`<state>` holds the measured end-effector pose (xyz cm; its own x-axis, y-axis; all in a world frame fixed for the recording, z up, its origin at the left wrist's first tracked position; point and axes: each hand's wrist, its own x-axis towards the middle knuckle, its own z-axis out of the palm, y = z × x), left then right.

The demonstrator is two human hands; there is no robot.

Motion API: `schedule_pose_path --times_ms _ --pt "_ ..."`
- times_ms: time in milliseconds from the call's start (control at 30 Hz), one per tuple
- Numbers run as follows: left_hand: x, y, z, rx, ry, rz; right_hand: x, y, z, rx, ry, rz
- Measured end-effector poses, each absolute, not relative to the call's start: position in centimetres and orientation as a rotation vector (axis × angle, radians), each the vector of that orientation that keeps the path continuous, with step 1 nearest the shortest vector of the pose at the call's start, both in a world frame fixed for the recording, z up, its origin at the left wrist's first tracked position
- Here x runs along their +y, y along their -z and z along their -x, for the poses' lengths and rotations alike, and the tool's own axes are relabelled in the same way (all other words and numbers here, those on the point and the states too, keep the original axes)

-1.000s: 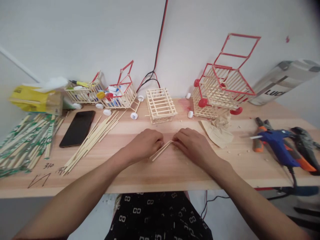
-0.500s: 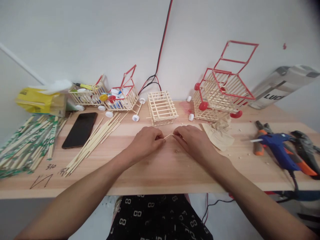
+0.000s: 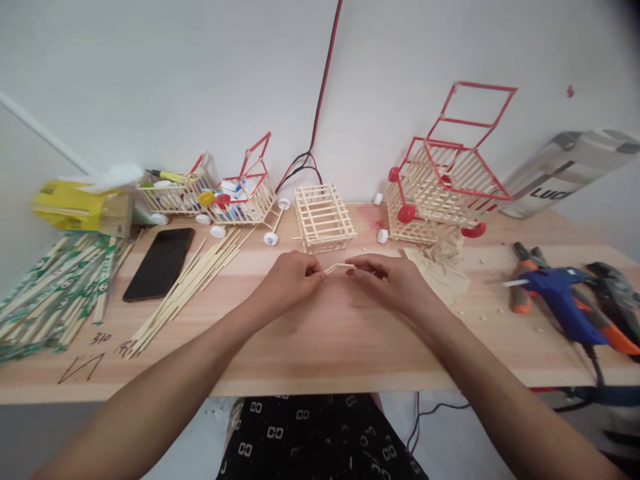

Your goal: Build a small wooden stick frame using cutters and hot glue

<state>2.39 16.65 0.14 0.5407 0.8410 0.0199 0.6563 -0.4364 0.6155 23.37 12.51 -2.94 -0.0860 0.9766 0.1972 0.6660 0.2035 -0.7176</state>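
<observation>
A long wooden table (image 3: pixel 320 347) runs along a white wall. At the back right stands a big stick cart (image 3: pixel 445 187) with a red frame and red wheels, and a silver case (image 3: pixel 570 173) leans further right. A heap of wrapped chopsticks (image 3: pixel 55 287) lies on the far left, with a black phone (image 3: pixel 159 263) and a fan of loose sticks (image 3: pixel 190 287) beside it. On the right lies a blue glue gun (image 3: pixel 560 293), well apart from the hands. A small stick basket (image 3: pixel 324 217) stands at the back middle, and crumpled paper (image 3: pixel 440 267) lies just to the right of the right hand (image 3: pixel 393 283). Just in front of the basket, the left hand (image 3: pixel 287 283) and the right hand meet, each pinching one end of a thin bent stick piece (image 3: pixel 339 268) with its fingertips, held just above the table. Nothing lies between the hands and the near edge.
</observation>
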Motion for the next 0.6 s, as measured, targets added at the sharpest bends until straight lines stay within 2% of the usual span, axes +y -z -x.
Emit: schedule_pose_path --times_ms 200,600 --pt "16.99 -0.16 -2.19 1.157 -0.409 -2.125 12.55 3.27 -23.94 -1.587 -1.011 1.381" --pt "16.63 -0.61 -2.26 1.093 -0.392 -2.063 12.56 2.93 -24.00 -1.490 -1.107 1.335"
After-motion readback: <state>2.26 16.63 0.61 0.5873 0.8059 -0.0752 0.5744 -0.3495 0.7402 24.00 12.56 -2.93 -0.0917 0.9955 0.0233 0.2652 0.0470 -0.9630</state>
